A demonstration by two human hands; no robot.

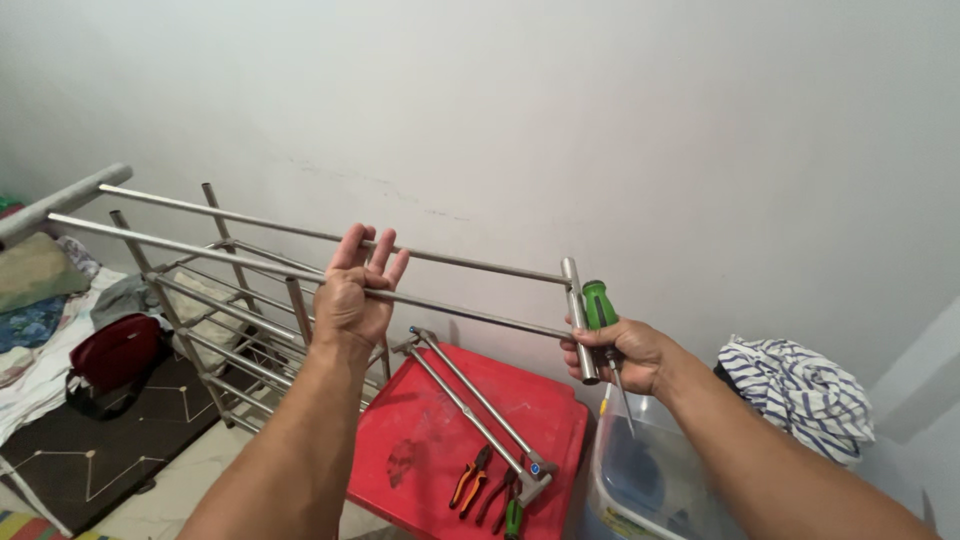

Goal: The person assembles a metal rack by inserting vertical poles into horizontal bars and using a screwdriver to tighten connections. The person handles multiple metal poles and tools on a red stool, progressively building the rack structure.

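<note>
two hands steady the metal rack frame (440, 262): left hand (352, 300) half-open under a rail, right hand (622, 352) clamped on the end post and green screwdriver (601, 312); fastening that joint looks next.

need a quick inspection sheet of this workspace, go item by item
surface: red plastic lid on a bin, with pliers and a spare rod pair on it.
job's things: metal rod frame held in the air; green-handled screwdriver.
clutter: striped cloth, clear tub, red bag, metal rack.
grippers: left hand with palm on the rods, fingers loose; right hand grips the end bar and screwdriver together.
cables: nothing seen.
surroundings: plain white wall, dark floor mat.
</note>
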